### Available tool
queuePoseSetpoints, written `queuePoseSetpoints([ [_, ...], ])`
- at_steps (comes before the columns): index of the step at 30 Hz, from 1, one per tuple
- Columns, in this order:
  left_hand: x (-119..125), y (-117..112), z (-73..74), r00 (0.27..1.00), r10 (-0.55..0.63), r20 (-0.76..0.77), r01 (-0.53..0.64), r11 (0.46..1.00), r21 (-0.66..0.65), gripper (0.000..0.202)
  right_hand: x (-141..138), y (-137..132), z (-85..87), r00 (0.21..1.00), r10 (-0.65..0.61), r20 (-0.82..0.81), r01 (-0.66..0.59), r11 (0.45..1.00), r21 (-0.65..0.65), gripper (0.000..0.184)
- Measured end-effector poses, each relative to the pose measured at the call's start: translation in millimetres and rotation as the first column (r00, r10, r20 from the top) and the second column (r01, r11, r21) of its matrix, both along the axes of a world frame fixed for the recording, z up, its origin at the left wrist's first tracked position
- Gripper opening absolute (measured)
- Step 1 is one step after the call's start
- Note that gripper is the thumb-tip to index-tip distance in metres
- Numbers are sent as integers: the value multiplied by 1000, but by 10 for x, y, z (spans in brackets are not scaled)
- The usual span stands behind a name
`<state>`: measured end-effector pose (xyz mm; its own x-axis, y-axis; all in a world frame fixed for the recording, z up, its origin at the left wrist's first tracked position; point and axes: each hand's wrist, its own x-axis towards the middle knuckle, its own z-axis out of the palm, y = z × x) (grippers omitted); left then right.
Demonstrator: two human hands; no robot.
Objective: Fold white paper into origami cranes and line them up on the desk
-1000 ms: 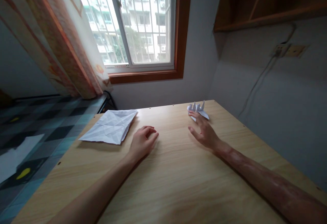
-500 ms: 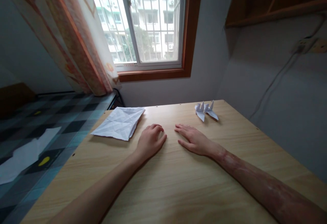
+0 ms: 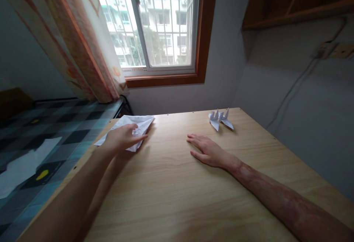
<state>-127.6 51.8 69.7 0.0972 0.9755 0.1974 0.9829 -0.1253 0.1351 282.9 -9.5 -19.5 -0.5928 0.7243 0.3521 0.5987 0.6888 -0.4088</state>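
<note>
My left hand (image 3: 121, 139) lies over the near part of a creased white paper sheet (image 3: 141, 122) at the table's far left, its fingers stretched out across the sheet. I cannot see a grip on the paper. My right hand (image 3: 207, 150) rests flat on the wooden table (image 3: 177, 197) near the middle, fingers spread, holding nothing. A small folded white paper crane (image 3: 220, 118) stands on the table beyond my right hand, a hand's length away from it.
The table meets a grey wall on the right, with a cable and socket (image 3: 322, 50) above. A window (image 3: 163, 21) and a patterned curtain (image 3: 83, 39) are behind. A bed with a checked cover (image 3: 41, 131) runs along the left edge.
My left hand moved left from the table's middle onto the creased sheet. My right hand drew back from the crane earlier and now lies still.
</note>
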Motion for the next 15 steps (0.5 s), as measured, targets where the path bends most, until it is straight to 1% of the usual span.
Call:
queuePoseSetpoints([
  [2, -100, 44, -24, 999, 16, -36, -19, 997, -76, 63, 0, -2, 6, 1000, -3, 7, 3, 1000, -2, 53],
  [4, -148, 79, -29, 998, 18, -56, -24, 994, -109, 54, 2, -1, 5, 1000, 0, 1, 0, 1000, -4, 53],
  [7, -160, 108, 6, 997, 12, -81, -23, 990, -136, 39, 9, 1, 0, 1000, 7, -11, -7, 1000, -7, 54],
  [10, -129, 90, 64, 992, 21, -126, -41, 985, -166, 28, 12, -3, 7, 1000, 4, -2, -4, 1000, -8, 53],
  [12, -96, 45, 121, 987, 53, -150, -75, 986, -147, 27, 11, -9, 18, 1000, 2, 6, -2, 1000, -7, 53],
  [15, -47, -70, 273, 972, 148, -185, -156, 987, -30, 35, 5, -16, 30, 1000, 8, 1, -8, 1000, -1, 52],
])
